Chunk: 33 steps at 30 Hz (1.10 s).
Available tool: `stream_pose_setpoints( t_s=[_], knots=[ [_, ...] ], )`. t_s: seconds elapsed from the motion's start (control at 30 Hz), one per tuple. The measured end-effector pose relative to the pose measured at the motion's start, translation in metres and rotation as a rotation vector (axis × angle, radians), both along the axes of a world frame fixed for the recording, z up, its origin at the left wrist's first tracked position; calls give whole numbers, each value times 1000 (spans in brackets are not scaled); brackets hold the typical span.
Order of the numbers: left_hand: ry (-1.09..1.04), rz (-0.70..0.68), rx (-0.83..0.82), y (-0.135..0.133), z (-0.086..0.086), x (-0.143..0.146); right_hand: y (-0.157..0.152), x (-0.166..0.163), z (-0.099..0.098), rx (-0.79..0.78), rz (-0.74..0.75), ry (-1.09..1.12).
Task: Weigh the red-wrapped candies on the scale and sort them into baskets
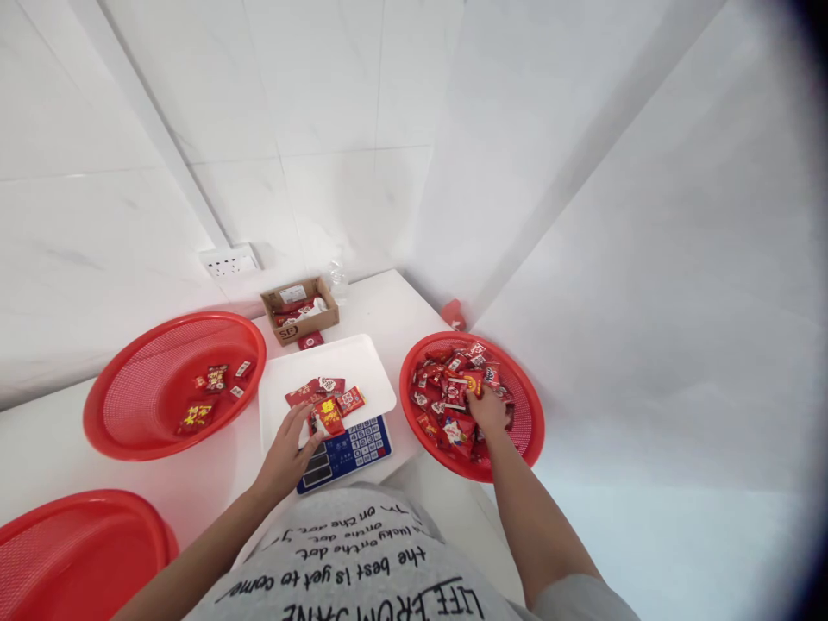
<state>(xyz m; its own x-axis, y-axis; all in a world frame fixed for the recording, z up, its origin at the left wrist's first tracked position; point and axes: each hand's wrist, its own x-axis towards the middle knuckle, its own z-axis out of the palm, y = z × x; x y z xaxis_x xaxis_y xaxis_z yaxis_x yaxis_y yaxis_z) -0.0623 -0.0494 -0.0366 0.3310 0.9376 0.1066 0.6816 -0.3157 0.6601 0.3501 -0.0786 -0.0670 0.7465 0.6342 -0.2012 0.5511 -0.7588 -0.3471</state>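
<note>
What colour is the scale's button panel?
The panel is mostly blue, best seen in the head view.

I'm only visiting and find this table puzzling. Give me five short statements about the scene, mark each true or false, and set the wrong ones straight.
1. The right hand reaches into a red basket. True.
2. The left hand is inside the cardboard box. False: it is at a red-and-yellow packet by the scale's white tray.
3. The cardboard box stands between the white tray and the wall. True.
4. The keypad lies on the wall side of the white tray. False: it lies on the side toward the grey shirt.
5. The basket at the right hand holds more packets than the basket just left of the scale. True.
</note>
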Motion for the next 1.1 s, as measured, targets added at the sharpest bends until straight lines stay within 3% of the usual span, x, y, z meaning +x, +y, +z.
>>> stream_pose_setpoints(
  t_s=[0.27, 0.53, 0.63, 0.8, 0.93, 1.1],
  knots=[
    [11, 27, -29, -5, -3, -9, -17, 10, -16, 115, 221, -6],
    [13, 17, -44, -7, -6, -7, -39, 15, -29, 79, 196, 35],
    [19, 21, -67, -8, -7, -5, -44, 12, -18, 106, 102, 34],
    [20, 28, -53, -9, -10, -8, -40, -4, 28, 470, -64, -109],
    [19, 32, -39, -9, -12, -7, -14, -43, 58, 582, 64, 57],
    [33, 29, -23, -9, -11, -5, 19, -112, 58, 516, 274, 424]
  ],
)
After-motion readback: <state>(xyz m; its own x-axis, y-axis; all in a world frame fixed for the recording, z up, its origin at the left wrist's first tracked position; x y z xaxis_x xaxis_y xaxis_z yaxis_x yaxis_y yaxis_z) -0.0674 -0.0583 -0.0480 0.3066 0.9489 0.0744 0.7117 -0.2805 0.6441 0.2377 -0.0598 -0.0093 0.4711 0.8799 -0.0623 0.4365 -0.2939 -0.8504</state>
